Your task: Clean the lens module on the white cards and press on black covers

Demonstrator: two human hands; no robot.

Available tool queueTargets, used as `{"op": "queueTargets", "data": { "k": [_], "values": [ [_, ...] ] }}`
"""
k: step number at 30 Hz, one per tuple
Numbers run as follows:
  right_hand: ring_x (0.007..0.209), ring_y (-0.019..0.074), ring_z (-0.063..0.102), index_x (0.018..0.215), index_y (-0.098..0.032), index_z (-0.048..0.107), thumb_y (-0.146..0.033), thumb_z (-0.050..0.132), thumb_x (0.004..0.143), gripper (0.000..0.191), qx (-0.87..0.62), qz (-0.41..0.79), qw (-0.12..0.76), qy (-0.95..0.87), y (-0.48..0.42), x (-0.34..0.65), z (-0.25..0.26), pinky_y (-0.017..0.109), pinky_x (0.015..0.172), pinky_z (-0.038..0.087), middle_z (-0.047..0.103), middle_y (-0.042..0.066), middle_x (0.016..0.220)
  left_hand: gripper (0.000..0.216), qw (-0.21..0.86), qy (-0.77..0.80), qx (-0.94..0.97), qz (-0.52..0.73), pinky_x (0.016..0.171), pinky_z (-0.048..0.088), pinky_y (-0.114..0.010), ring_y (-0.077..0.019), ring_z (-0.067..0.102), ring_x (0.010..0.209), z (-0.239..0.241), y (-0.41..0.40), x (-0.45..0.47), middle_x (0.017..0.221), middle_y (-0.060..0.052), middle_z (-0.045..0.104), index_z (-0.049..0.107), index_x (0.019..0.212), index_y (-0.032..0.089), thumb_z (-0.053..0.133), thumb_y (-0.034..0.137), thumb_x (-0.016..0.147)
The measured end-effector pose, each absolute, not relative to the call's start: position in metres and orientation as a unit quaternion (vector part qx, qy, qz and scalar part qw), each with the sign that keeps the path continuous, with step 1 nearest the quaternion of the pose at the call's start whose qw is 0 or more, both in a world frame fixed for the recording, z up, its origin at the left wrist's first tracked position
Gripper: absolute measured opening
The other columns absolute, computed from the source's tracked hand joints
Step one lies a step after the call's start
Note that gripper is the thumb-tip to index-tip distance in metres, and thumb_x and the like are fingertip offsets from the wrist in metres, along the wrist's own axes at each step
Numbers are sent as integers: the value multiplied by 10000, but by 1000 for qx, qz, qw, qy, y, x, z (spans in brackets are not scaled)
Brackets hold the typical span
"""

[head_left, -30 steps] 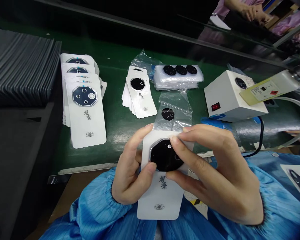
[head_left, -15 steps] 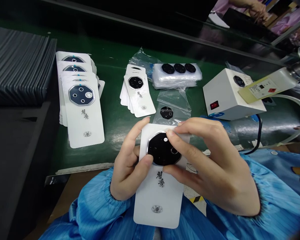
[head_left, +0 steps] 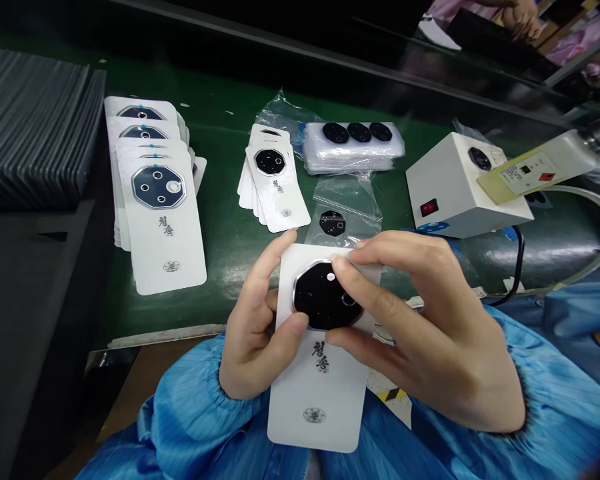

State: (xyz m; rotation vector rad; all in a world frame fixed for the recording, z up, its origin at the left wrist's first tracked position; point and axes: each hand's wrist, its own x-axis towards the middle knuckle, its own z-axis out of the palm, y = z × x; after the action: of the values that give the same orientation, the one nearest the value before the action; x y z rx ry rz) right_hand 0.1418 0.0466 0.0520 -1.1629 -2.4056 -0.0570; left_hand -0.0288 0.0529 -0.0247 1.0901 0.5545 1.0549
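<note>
I saw the left hand curled narrow round the left edge of the white back cover, thumb on the lower-left rim of the black octagonal lens plate. Right hand was half closed, index tip on the plate's upper right, thumb at its lower right. The cover was held over the lap, at the near edge of the green bench. The right hand hid the cover's right edge. I couldn't tell if the plate sat flush.

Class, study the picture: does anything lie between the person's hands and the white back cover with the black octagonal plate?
Nothing visible. The left hand grips the white back cover by its edge; the right hand pinches the black octagonal plate directly.
</note>
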Motion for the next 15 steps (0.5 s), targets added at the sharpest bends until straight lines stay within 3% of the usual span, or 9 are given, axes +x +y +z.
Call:
{"op": "queueTargets", "data": {
  "k": [8, 15],
  "values": [
    [1036, 278, 547, 1089, -99, 580, -247, 623, 841, 292, -425, -36, 228, -875, 44, 143, 54, 451, 825, 530, 579, 152, 1057, 609, 658, 298, 480, 498, 387, 406, -182, -92, 526, 416, -19, 48, -21, 636, 69, 626, 333, 1367, 452, 562, 235, 846],
    [1046, 285, 534, 1089, -63, 578, -241, 633, 834, 315, -427, -33, 235, -873, 43, 141, 54, 461, 822, 531, 576, 173, 1062, 594, 667, 299, 469, 495, 391, 427, -174, -76, 498, 397, -16, 47, -22, 619, 70, 600, 346, 1355, 469, 568, 243, 852]
  ]
}}
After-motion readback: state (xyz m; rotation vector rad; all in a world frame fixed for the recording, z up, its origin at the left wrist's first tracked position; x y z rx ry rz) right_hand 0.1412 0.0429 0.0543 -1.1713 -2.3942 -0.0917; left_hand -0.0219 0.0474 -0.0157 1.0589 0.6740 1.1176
